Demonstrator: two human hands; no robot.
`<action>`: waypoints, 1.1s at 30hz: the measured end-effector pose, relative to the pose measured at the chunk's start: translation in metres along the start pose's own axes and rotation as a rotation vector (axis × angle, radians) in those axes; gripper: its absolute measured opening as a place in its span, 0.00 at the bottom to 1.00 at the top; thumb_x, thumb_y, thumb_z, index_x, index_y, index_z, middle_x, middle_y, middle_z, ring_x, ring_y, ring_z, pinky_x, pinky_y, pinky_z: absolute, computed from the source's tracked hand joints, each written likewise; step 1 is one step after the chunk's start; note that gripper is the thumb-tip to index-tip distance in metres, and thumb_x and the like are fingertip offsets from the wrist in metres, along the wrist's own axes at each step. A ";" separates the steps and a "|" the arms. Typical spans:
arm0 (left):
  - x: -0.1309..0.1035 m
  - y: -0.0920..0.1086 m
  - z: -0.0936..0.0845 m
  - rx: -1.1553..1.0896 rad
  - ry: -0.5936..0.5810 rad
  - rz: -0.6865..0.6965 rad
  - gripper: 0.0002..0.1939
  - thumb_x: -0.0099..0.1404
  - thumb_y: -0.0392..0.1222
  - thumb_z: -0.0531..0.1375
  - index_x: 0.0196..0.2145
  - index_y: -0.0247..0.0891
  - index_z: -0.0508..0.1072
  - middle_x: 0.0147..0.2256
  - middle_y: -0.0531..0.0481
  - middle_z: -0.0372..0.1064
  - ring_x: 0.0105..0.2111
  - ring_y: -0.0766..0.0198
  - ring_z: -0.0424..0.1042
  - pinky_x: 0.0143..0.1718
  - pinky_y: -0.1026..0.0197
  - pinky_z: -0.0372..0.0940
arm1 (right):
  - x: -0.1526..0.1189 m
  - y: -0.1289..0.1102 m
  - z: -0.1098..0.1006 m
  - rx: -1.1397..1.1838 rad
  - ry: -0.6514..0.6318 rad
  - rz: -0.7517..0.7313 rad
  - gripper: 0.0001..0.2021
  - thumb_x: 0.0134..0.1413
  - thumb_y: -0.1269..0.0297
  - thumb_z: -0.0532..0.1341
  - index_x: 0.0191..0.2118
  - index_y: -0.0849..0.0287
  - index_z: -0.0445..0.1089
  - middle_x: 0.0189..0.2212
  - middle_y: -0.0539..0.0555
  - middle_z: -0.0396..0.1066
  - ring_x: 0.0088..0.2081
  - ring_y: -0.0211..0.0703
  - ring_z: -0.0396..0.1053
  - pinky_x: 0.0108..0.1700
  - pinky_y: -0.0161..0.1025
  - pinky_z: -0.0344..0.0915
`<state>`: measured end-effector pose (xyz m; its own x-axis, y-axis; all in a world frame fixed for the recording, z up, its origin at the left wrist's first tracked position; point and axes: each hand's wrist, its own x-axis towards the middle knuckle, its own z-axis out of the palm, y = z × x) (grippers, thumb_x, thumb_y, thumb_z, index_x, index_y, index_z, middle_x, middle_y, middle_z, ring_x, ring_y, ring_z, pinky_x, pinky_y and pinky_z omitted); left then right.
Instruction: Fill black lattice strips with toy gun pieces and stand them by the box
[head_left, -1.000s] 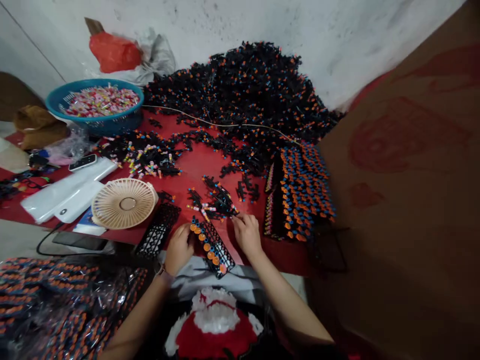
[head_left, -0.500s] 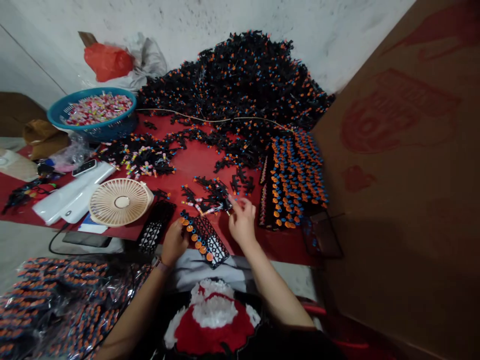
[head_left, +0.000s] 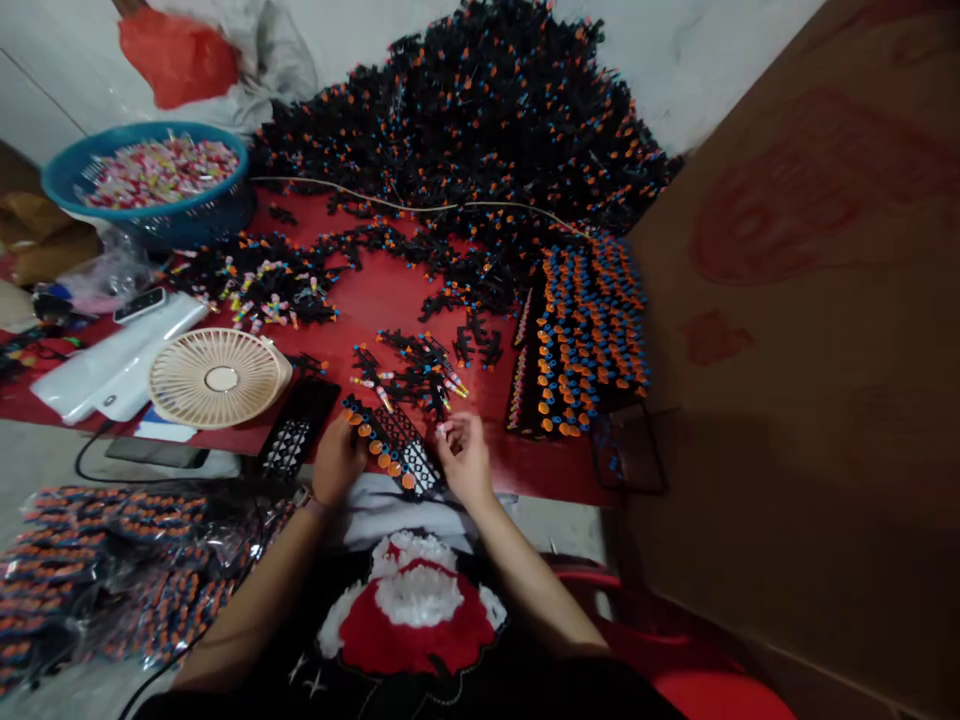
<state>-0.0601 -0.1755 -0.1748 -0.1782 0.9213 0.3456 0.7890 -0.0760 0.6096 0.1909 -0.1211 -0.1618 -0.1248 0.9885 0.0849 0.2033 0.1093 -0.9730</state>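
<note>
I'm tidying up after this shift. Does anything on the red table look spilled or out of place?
Yes. Small black pieces lie scattered loose on the red table beyond the black rack that the left hand steadies, and the big black heap spreads untidily against the wall.

Home piecework bench, as I see it.
A red table [head_left: 390,310] heaped with small black parts [head_left: 480,110], filled racks [head_left: 589,330] at right, a desk fan [head_left: 217,377].
</note>
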 end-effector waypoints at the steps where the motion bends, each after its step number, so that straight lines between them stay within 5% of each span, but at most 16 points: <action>1: -0.001 0.001 0.001 0.007 0.023 -0.008 0.11 0.64 0.29 0.60 0.41 0.42 0.69 0.39 0.45 0.75 0.44 0.49 0.79 0.49 0.47 0.76 | -0.005 0.001 -0.004 0.099 0.003 0.036 0.17 0.65 0.52 0.67 0.54 0.54 0.71 0.39 0.52 0.76 0.35 0.43 0.71 0.41 0.40 0.72; 7: -0.001 0.004 0.004 0.029 0.037 -0.045 0.13 0.63 0.28 0.60 0.44 0.41 0.71 0.43 0.42 0.77 0.49 0.47 0.79 0.54 0.45 0.76 | -0.028 0.000 -0.006 0.185 -0.310 0.155 0.17 0.65 0.44 0.69 0.44 0.53 0.80 0.36 0.54 0.80 0.36 0.49 0.77 0.41 0.44 0.75; 12: 0.001 0.007 0.001 0.024 0.023 -0.053 0.16 0.64 0.27 0.60 0.46 0.41 0.71 0.44 0.43 0.77 0.48 0.49 0.79 0.54 0.46 0.76 | -0.029 0.000 -0.012 -0.055 -0.438 -0.027 0.11 0.69 0.50 0.68 0.44 0.51 0.81 0.44 0.56 0.83 0.48 0.52 0.80 0.56 0.49 0.77; 17: 0.000 0.008 0.002 0.023 0.019 -0.073 0.15 0.63 0.27 0.60 0.45 0.40 0.72 0.42 0.43 0.76 0.48 0.48 0.78 0.55 0.48 0.75 | -0.025 -0.007 -0.023 -0.380 -0.568 -0.158 0.08 0.72 0.60 0.65 0.49 0.52 0.81 0.49 0.58 0.83 0.53 0.54 0.80 0.58 0.50 0.77; 26: -0.001 0.006 0.004 0.046 0.012 -0.094 0.17 0.58 0.26 0.59 0.43 0.40 0.73 0.41 0.42 0.76 0.46 0.48 0.78 0.51 0.50 0.75 | -0.027 -0.040 -0.001 -0.816 -0.750 -0.247 0.14 0.62 0.79 0.60 0.46 0.59 0.80 0.44 0.63 0.82 0.42 0.53 0.79 0.46 0.43 0.74; 33: -0.003 0.005 0.004 0.061 0.015 -0.069 0.17 0.60 0.26 0.59 0.45 0.40 0.73 0.42 0.42 0.76 0.46 0.48 0.78 0.52 0.50 0.74 | -0.018 -0.043 0.001 -0.691 -0.807 -0.199 0.13 0.59 0.80 0.62 0.44 0.60 0.81 0.40 0.59 0.82 0.37 0.49 0.76 0.43 0.40 0.71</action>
<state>-0.0532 -0.1765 -0.1758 -0.2420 0.9177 0.3151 0.8089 0.0115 0.5878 0.1833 -0.1440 -0.1221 -0.7680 0.6134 -0.1841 0.5805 0.5454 -0.6047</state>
